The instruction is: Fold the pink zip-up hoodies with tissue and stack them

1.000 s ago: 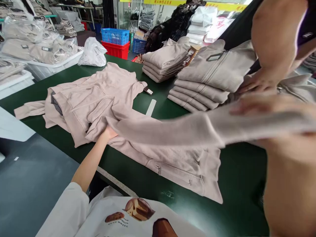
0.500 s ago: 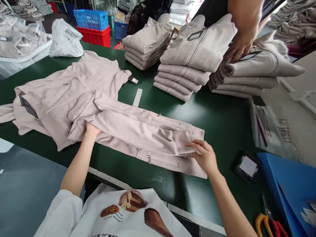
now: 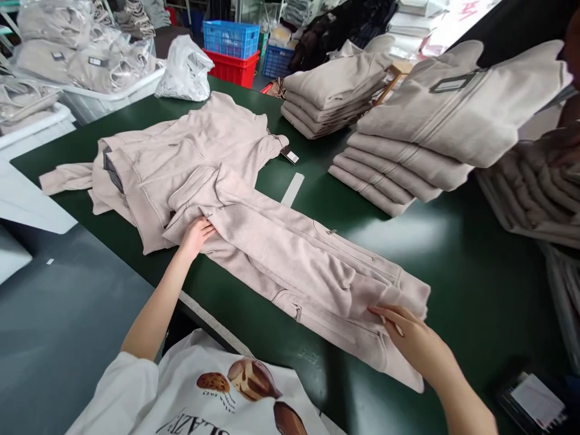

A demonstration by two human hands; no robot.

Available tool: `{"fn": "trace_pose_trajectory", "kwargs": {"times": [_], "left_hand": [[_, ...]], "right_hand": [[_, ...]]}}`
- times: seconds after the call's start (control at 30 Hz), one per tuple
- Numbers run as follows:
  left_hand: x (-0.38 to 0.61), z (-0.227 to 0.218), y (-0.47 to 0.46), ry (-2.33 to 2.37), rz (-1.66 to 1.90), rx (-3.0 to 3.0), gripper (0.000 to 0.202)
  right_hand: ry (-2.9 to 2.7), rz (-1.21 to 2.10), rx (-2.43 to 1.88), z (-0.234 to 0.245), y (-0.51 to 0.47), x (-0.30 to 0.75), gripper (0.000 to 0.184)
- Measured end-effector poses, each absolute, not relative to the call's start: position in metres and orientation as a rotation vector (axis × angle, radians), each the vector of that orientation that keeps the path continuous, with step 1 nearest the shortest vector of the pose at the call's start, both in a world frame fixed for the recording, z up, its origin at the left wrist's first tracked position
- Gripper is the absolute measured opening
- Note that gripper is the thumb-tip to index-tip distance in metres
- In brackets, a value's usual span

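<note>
A beige zip garment lies lengthwise along the green table, folded over itself. My left hand presses flat on its left end, fingers spread. At the garment's right end my right hand rests with fingertips on the folded edge of the fabric. A second beige hooded jacket lies spread out behind and to the left, partly under the folded garment, with a hang tag by its collar.
Stacks of folded beige jackets stand at the back and right. Another person's hand touches the right stack. A white strip lies on the table; blue and red crates, a plastic bag behind.
The sleeve I held up has been laid down across the garment. My right hand moved down to the garment's right end and now smooths the fold; my left hand stays put.
</note>
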State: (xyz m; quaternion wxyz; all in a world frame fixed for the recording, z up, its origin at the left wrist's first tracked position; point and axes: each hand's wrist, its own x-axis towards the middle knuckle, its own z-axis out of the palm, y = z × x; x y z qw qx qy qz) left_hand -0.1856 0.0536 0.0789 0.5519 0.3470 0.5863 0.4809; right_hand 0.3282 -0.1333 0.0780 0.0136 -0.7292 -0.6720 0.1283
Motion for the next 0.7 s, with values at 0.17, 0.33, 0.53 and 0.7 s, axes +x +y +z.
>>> {"fn": "trace_pose_trajectory", "kwargs": {"times": [0.17,0.33,0.53,0.7], "left_hand": [[-0.259,0.083,0.008,2.033,1.293,1.401,0.029],[-0.296,0.081,0.0,2.09,0.88,1.472,0.043],[-0.292,0.081,0.027,1.945,0.959,1.436,0.031],[-0.289,0.071,0.04,1.974,1.173,1.276,0.03]], "right_hand": [[-2.187,0.081,-2.129,0.102,-0.115,0.286,0.05],[-2.349,0.109,-1.723,0.093,-0.083,0.191,0.047],[-2.432,0.264,-1.684,0.072,-0.054,0.153,0.05],[-2.246,0.179,-1.922,0.079,-0.037,0.221,0.052]]}}
